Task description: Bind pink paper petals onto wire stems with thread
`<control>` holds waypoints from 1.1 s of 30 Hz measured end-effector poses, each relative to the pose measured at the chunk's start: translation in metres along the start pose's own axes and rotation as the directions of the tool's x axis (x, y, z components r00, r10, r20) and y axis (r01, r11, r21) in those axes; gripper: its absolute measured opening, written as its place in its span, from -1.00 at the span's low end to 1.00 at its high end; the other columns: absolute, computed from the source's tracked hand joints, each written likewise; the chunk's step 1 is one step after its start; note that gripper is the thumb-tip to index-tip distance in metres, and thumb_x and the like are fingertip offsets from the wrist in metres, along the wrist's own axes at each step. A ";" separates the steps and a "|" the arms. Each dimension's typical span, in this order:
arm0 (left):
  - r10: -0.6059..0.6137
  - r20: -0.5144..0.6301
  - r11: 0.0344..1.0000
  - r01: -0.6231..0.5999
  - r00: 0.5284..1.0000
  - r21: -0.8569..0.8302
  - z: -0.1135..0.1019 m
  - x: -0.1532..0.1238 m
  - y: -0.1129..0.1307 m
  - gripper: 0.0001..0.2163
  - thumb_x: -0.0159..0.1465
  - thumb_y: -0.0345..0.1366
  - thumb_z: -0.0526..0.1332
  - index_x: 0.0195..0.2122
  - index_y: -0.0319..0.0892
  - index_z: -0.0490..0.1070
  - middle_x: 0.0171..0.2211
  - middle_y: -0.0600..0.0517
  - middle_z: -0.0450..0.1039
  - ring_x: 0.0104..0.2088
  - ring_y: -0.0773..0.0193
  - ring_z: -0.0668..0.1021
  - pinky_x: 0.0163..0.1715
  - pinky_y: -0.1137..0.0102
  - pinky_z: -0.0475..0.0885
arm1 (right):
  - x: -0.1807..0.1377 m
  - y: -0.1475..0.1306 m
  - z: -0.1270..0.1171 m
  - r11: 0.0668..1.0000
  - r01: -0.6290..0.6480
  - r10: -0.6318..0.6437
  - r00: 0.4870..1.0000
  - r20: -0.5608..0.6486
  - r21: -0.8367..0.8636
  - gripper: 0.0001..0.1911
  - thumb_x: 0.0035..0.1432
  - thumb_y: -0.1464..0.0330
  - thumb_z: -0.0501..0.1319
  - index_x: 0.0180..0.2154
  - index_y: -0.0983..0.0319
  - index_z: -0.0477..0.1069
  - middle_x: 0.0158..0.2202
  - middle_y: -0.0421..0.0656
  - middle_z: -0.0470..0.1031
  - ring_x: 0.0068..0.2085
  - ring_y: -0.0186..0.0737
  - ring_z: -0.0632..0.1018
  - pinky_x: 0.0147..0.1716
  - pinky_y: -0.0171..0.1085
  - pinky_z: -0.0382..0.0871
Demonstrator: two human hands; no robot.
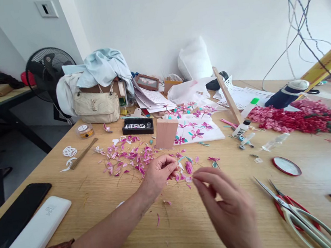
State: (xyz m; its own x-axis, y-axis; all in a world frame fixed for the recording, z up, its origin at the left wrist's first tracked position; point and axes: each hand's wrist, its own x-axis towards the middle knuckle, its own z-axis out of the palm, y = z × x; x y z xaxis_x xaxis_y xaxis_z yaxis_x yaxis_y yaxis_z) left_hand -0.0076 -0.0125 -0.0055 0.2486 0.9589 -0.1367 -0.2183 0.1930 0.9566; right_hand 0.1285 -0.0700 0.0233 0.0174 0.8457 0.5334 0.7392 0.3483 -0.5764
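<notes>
My left hand (159, 175) rests on the wooden table (104, 213), fingers curled in a pinch around a small pink paper petal (188, 167) at its fingertips. My right hand (228, 209) hovers just right of it, thumb and forefinger pressed together near the petal; whatever they pinch is too small to name. Many loose pink petals (127, 155) lie scattered just beyond my left hand. A white sheet with glued pink flowers (197, 130) lies further back.
Scissors (296, 214) lie at the front right, a red lid (286, 165) near them. Glue bottles (242, 128), a heap of red flowers (302, 118), a wooden block (166, 133), a black tin (137, 126), a cream handbag (96, 106), a phone (13, 219) and white case (31, 239) surround.
</notes>
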 end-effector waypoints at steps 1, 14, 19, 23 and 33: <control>0.016 0.000 1.000 -0.016 1.000 0.002 0.000 -0.001 0.000 -0.84 0.06 -0.25 0.21 -0.52 -0.25 0.35 -0.63 0.13 0.31 -0.62 0.48 0.34 -0.63 0.56 0.18 | -0.004 0.000 0.008 0.998 -0.047 0.045 0.998 0.044 0.040 -0.86 0.11 0.36 0.09 -0.32 0.17 0.42 -0.20 -0.06 0.47 -0.40 -0.25 0.47 -0.45 -0.28 0.38; 0.062 -0.041 0.993 -0.057 0.997 0.107 -0.005 0.002 -0.005 -0.85 0.09 -0.25 0.15 -0.48 -0.24 0.34 -0.72 0.18 0.21 -0.71 0.48 0.24 -0.71 0.55 0.13 | -0.011 0.015 0.038 0.991 0.000 0.027 0.979 0.200 -0.132 -0.76 0.16 0.37 -0.01 -0.36 0.24 0.42 -0.56 -0.16 0.51 -0.57 -0.27 0.48 -0.58 -0.37 0.21; 0.226 0.009 0.928 -0.218 0.974 0.302 -0.005 0.007 -0.008 -0.90 0.10 -0.34 0.13 -0.53 -0.23 0.32 -0.66 0.15 0.22 -0.65 0.45 0.27 -0.63 0.52 0.19 | -0.013 0.017 0.035 0.947 0.093 -0.012 0.966 0.258 -0.306 -0.70 0.18 0.37 -0.06 -0.37 0.22 0.44 -0.59 -0.15 0.50 -0.60 -0.27 0.47 -0.61 -0.37 0.13; 0.395 0.223 0.670 -0.446 0.891 0.593 -0.004 0.006 -0.003 -0.87 0.11 -0.46 0.10 -0.56 -0.21 0.35 -0.53 0.06 0.33 -0.44 0.34 0.37 -0.40 0.44 0.26 | 0.009 0.008 0.006 0.932 0.223 -0.078 0.893 0.443 -0.286 -0.70 0.16 0.38 -0.03 -0.43 0.17 0.45 -0.56 -0.16 0.48 -0.57 -0.30 0.44 -0.60 -0.37 0.09; 0.134 0.285 0.988 -0.149 0.949 0.034 0.001 -0.006 0.010 -0.85 0.12 -0.26 0.17 -0.48 -0.23 0.31 -0.64 0.13 0.22 -0.63 0.47 0.28 -0.61 0.53 0.20 | 0.046 0.051 -0.003 0.965 -0.127 -0.017 0.840 0.542 0.228 -0.71 0.12 0.23 0.05 -0.53 0.24 0.36 -0.62 -0.25 0.32 -0.55 -0.35 0.32 -0.57 -0.39 0.17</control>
State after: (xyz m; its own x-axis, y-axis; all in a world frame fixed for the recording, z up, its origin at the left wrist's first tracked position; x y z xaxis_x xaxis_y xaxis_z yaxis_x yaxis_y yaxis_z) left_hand -0.0107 -0.0164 0.0051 0.4762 0.8764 0.0715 -0.2210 0.0406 0.9744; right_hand 0.1688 -0.0144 0.0208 -0.3632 0.9236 0.1224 0.5577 0.3208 -0.7655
